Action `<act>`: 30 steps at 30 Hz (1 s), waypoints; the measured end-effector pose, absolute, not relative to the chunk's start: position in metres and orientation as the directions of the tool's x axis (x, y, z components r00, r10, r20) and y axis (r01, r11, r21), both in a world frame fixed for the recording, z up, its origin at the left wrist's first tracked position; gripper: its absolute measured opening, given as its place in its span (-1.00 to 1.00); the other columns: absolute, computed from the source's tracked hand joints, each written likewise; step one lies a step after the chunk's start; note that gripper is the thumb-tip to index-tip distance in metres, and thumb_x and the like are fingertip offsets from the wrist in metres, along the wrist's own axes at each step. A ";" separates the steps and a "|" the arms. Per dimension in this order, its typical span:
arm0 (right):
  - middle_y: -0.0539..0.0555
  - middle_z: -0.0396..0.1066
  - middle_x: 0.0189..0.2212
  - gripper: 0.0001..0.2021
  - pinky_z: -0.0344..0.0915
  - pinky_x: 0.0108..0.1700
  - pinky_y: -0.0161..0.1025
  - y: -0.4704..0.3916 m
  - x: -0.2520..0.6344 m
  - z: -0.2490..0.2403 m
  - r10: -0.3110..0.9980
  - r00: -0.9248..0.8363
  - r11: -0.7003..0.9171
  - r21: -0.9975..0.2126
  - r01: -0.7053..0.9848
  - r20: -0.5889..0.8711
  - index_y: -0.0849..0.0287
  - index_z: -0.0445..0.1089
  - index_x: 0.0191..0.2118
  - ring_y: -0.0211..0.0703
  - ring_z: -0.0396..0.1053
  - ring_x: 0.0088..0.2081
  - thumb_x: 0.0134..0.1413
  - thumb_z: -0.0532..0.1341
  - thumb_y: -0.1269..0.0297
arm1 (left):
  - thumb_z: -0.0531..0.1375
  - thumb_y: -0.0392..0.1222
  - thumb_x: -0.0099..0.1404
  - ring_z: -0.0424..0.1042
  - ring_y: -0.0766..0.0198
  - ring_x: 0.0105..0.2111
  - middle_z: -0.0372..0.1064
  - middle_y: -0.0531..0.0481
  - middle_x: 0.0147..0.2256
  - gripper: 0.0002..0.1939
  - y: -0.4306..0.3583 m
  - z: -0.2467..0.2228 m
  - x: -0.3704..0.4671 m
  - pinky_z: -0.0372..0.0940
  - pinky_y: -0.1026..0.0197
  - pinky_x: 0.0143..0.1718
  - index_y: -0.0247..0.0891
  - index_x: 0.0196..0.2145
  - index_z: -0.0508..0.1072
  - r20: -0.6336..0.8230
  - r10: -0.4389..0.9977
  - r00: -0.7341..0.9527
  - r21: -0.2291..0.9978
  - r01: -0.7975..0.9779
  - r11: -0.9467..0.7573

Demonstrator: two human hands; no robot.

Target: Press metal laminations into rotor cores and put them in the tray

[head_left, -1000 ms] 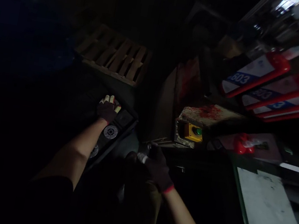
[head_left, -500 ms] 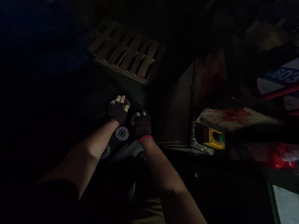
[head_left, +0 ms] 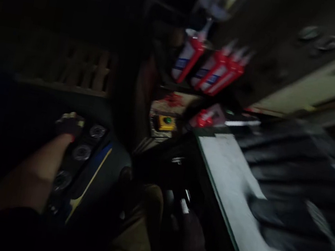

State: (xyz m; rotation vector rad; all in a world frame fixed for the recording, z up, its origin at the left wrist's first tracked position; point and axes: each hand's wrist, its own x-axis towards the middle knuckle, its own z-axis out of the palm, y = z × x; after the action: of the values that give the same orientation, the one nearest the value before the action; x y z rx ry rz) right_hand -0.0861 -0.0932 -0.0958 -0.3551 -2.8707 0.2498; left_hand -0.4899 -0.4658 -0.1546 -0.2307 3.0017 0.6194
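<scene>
My left hand (head_left: 70, 124), in a dark glove with pale fingertips, lies at the left beside a row of round metal discs (head_left: 81, 152). Its fingers point forward, and what lies under them is too dark to tell. At the lower right my right hand (head_left: 192, 236), gloved with a red cuff, is over a dark recess beside the green-edged bench. Pale fingertips show, but motion smears its fingers. A blue and yellow strip (head_left: 95, 173) runs along the right side of the discs.
A yellow box with a green button (head_left: 166, 123) is ahead, below several red and white bottles (head_left: 188, 56). White sheeting (head_left: 228, 165) covers the bench at right, with dark wrapped material (head_left: 292, 185) on it. A wooden pallet (head_left: 87, 70) stands at the back left.
The view has swung to the right. My right hand has left the place beside my left hand and moved to the lower right. More discs and the bench now show.
</scene>
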 end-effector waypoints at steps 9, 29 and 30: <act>0.35 0.48 0.05 -0.58 0.34 0.11 0.19 -0.026 0.043 -0.014 0.569 -0.668 0.687 0.168 0.707 0.481 0.24 0.49 0.07 0.27 0.34 0.14 0.33 0.07 0.10 | -0.07 0.19 0.29 0.27 -0.17 0.24 0.36 -0.27 0.16 -0.35 -0.290 -0.102 -0.371 0.19 -0.23 0.27 -0.28 0.13 0.36 0.301 0.326 -0.896 0.514 0.440 0.736; 0.30 0.57 -0.16 -0.49 0.41 -0.13 -0.05 -0.007 0.146 -0.004 0.637 -0.561 0.744 -0.234 0.625 0.528 0.27 0.39 0.19 0.12 0.53 -0.14 0.24 0.19 0.05 | 0.11 -0.08 0.38 0.32 -0.03 0.21 0.44 -0.21 0.12 -0.57 -0.034 -0.001 -0.150 0.20 -0.04 0.23 -0.27 0.12 0.47 0.341 0.847 -0.407 0.270 0.906 0.326; 0.27 0.58 -0.22 -0.46 0.40 -0.20 -0.08 -0.010 0.153 -0.003 0.687 -0.465 0.685 -0.285 0.670 0.558 0.28 0.34 0.22 0.11 0.53 -0.21 0.25 0.18 0.05 | 0.11 -0.08 0.38 0.33 -0.03 0.20 0.45 -0.20 0.12 -0.58 -0.034 0.001 -0.150 0.21 -0.04 0.22 -0.25 0.12 0.47 0.334 0.849 -0.409 0.264 0.906 0.333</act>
State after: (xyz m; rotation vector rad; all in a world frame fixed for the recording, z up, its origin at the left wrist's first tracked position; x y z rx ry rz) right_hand 0.1526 -0.0102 -0.0034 -1.0365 -2.2363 0.0334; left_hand -0.1498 -0.0341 0.0006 1.7717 2.6720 0.6798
